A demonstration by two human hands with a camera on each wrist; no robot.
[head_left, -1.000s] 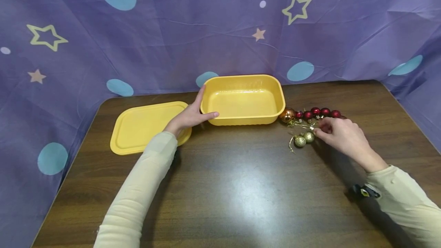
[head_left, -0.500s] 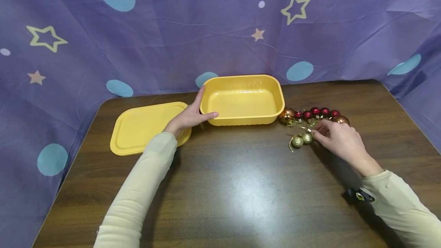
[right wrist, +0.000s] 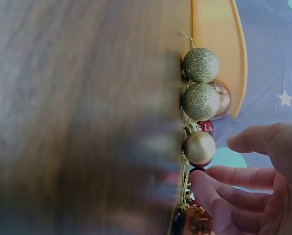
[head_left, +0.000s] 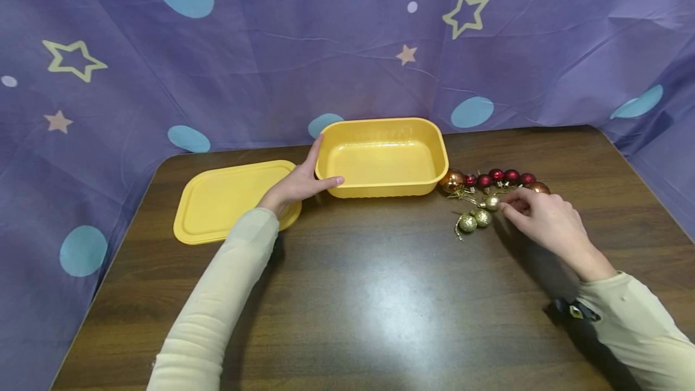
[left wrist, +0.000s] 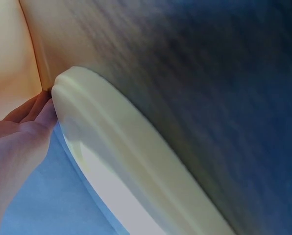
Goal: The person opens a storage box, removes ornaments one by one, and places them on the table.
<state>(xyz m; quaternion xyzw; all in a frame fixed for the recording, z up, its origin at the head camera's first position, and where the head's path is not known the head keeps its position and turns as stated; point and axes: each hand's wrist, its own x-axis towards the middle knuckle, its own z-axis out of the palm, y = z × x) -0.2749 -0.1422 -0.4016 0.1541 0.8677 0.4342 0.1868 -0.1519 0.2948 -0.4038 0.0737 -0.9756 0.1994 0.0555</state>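
Note:
My left hand (head_left: 301, 184) rests against the left end of a deep yellow plastic container (head_left: 385, 189). Its thumb lies straight at the front rim and a finger reaches up along the left side. My right hand (head_left: 548, 219) is just right of a smooth gold Christmas bauble (head_left: 492, 202). In the right wrist view, a gap separates thumb and forefinger, and the hand holds nothing. Two glittery gold baubles (right wrist: 201, 101) lie beside the smooth one. Behind them runs a row of small red baubles (head_left: 496, 176), with a copper bauble (head_left: 452, 181) at its left end.
A yellow lid (head_left: 230, 198) lies left of the container, partly under the left forearm. Another copper bauble (head_left: 537, 187) sits behind the right hand. Everything lies on a dark wood table (head_left: 347, 312), against a purple curtain (head_left: 304, 41) with stars.
The smooth gold bauble, earlier between my right fingertips, now lies by the two glittery ones. My right hand let go and drew slightly right. The left hand and container stayed put.

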